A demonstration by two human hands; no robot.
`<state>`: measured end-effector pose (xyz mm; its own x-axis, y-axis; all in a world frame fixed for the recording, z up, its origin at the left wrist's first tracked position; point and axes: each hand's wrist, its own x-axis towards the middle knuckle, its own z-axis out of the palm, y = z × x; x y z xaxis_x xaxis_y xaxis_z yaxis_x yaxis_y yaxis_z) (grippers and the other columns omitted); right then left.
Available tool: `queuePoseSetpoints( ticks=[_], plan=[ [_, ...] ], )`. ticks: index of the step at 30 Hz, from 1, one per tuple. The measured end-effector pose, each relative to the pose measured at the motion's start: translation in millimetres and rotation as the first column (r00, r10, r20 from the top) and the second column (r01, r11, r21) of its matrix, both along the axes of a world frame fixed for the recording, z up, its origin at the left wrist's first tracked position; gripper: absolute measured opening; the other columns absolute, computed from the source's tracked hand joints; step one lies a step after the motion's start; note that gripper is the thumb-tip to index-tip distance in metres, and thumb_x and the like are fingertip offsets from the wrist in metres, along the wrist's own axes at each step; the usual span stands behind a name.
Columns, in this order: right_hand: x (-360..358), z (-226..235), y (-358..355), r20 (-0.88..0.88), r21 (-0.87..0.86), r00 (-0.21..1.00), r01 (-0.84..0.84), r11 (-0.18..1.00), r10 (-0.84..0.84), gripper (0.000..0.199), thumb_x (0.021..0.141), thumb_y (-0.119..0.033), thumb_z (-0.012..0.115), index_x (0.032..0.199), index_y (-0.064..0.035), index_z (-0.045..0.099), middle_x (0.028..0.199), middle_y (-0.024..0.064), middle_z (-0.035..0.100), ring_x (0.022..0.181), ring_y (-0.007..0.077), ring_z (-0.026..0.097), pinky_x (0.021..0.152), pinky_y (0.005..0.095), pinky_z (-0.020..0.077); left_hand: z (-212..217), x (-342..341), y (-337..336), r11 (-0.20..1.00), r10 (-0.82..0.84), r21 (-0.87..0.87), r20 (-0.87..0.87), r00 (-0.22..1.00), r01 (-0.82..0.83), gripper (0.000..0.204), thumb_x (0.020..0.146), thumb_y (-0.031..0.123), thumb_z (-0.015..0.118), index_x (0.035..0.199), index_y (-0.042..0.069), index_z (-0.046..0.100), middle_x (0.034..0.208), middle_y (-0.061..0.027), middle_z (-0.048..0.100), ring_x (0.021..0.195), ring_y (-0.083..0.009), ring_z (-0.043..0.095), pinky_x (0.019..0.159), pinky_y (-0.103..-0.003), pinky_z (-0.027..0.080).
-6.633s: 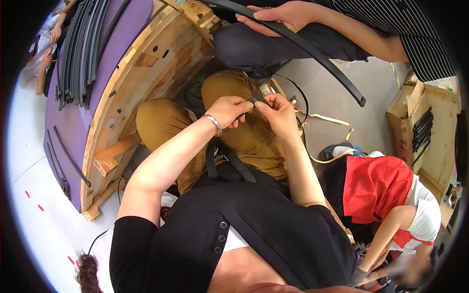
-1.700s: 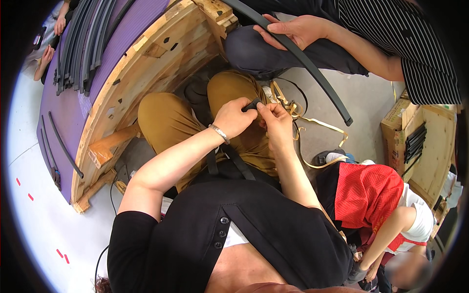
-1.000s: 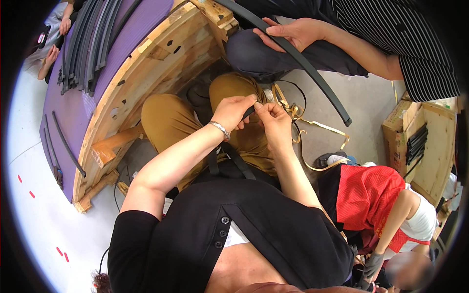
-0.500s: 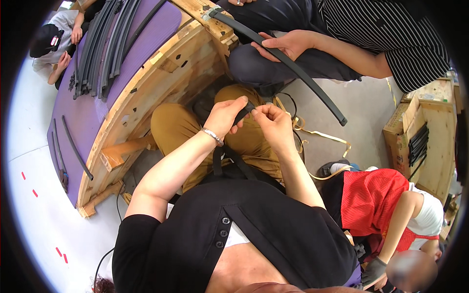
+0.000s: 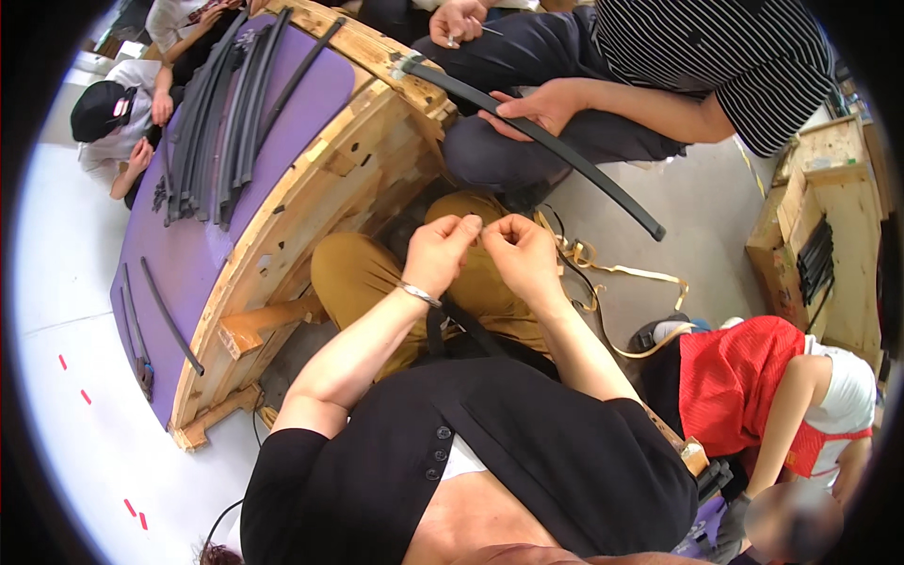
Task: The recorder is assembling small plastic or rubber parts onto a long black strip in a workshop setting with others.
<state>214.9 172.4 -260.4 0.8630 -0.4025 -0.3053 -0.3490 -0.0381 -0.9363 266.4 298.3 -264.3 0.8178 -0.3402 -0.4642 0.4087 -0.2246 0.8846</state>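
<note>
My left hand and my right hand meet above my lap, thumbs and fingertips pinched together and nearly touching. Whatever sits between those fingertips is too small or hidden to make out. Below them, a dark strap-like strip crosses my lap over the mustard trousers. Ahead and to the right, another person's hand grips a long black strip, whose far end rests at the wooden bench edge. That person's other hand holds a thin pointed object.
A curved wooden bench with a purple mat stands at left, bearing a pile of black strips. A yellowish band loops on the floor at right. Beyond it are a box of black pieces and a person in a red apron.
The black piece seen between my hands is out of sight. My fingertips have come together, and my left fingers have closed to a pinch. The whole view has shifted slightly.
</note>
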Motion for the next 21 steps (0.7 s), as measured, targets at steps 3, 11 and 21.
queuePoseSetpoints(
  ticks=[3,11,21],
  plan=[
    [0.8,-4.6,-2.8,-0.017,-0.016,1.000,0.008,1.000,-0.008,0.017,0.072,-0.016,0.060,0.070,0.0008,0.061,0.058,0.0052,0.058,0.055,0.0091,0.052,0.053,0.0252,0.0426,-4.9,-2.2,-2.2,0.998,-0.010,0.064,0.098,0.995,0.004,0.037,0.082,0.035,0.059,0.066,0.003,0.057,0.050,0.0015,0.047,0.047,-0.0044,0.042,0.043,-0.022,0.034],
    [-1.4,-40.7,-7.2,-0.062,0.156,0.998,0.004,0.988,0.006,0.012,0.079,-0.013,0.058,0.075,-0.0012,0.057,0.063,-0.0017,0.054,0.057,0.0046,0.046,0.053,0.0199,0.0374,36.3,7.2,28.4,0.999,0.009,-0.036,0.275,0.961,0.001,0.040,0.086,0.035,0.054,0.067,0.002,0.047,0.053,0.0002,0.041,0.053,-0.0065,0.036,0.048,-0.026,0.034],
    [0.8,-42.4,-20.2,0.083,0.142,0.995,-0.066,0.988,0.054,0.012,0.082,-0.012,0.057,0.075,-0.0023,0.054,0.063,-0.0037,0.049,0.055,0.0023,0.039,0.049,0.0177,0.0304,191.4,44.0,142.0,0.814,0.580,-0.445,0.634,0.511,-0.372,0.043,0.089,0.047,0.043,0.067,0.009,0.040,0.051,0.0019,0.037,0.040,-0.0056,0.033,0.037,-0.019,0.026]
  ],
)
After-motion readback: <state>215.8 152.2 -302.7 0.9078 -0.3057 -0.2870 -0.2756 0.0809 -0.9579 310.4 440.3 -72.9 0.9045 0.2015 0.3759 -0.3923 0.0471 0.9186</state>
